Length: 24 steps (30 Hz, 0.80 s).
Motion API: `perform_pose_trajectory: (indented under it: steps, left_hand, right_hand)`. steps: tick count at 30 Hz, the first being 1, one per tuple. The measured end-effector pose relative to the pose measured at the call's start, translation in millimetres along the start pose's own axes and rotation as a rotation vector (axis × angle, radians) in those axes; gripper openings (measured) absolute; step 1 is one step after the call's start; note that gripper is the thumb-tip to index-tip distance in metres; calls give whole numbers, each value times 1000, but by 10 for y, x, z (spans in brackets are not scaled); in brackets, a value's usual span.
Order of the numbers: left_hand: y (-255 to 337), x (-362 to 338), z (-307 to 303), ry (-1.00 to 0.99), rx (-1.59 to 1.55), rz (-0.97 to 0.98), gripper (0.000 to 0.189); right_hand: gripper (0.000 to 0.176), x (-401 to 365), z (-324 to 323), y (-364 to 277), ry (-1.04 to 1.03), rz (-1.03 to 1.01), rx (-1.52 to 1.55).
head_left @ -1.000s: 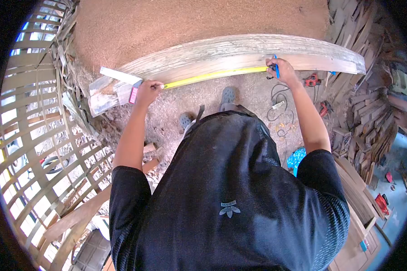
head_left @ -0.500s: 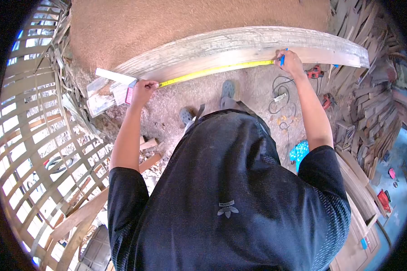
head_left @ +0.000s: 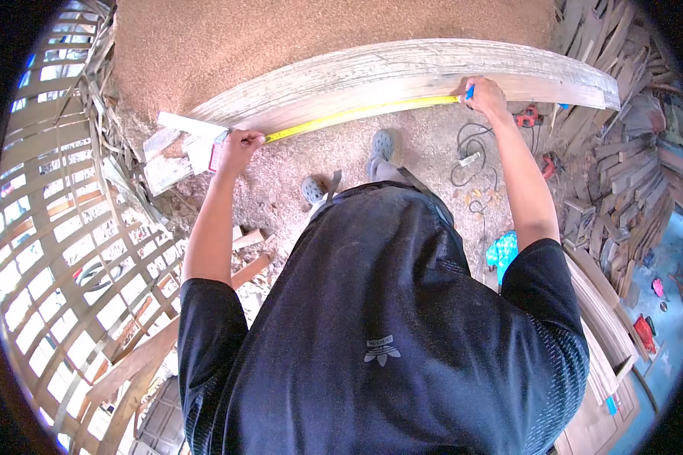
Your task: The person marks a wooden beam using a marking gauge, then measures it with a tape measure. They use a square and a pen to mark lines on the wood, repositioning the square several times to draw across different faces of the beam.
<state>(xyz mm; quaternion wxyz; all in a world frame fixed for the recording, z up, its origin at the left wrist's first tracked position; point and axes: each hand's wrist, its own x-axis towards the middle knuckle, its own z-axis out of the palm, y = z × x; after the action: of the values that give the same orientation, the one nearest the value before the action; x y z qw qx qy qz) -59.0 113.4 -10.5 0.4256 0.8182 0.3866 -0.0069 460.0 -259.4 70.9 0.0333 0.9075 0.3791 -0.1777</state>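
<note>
Sliding right since a second ago, the right hand (head_left: 484, 97) has drawn the yellow tape (head_left: 357, 112) out longer along the plank, and the left hand (head_left: 239, 145) has barely shifted.

Behind everything, a heap of sawdust (head_left: 281, 38) fills the far side. The long weathered plank (head_left: 402, 76) lies across in front of it from left to right, on some support that cannot be seen. A bamboo lattice (head_left: 53, 227) closes the left, and offcuts are stacked at the right. The person's black shirt (head_left: 372, 303) fills the near half.

The tape runs along the near edge of the plank. The left hand is closed on its pinkish case (head_left: 215, 158) at the plank's left end, just beside a pale strip of wood (head_left: 182, 125). The right hand is closed round a blue pen (head_left: 470, 92), pressed to the plank where the tape ends.

As far as can be judged, the length is laid off and the pen sits at the spot. No mark can be made out on the wood, so whether marking is done cannot be told. The plank is uncut.

A red power tool (head_left: 525, 117) and a coiled cable (head_left: 467, 152) lie on the floor near the right hand.

The shirt bears a pale three-leaf logo (head_left: 382, 350); its lettering and the tape's figures are too small to read.
</note>
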Motion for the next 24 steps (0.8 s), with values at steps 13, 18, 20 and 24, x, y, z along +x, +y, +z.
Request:
perform_pose_trajectory:
  steps: [13,18,20,24]
  left_hand:
    - [182,-28,-121,-7,22,7,25]
    - [301,-44,-187,-79,67,-86,26]
    - [413,-95,-247,-82,61,-102,25]
    - [227,-31,-151,-75,47,-73,26]
  right_hand:
    - [38,242,6,46,-125,83,-90]
    - [39,292,60,146,-119,59,-94]
    - [38,284,78,180,-97,23,-104]
    - [35,227,58,189,-49,-74,-63]
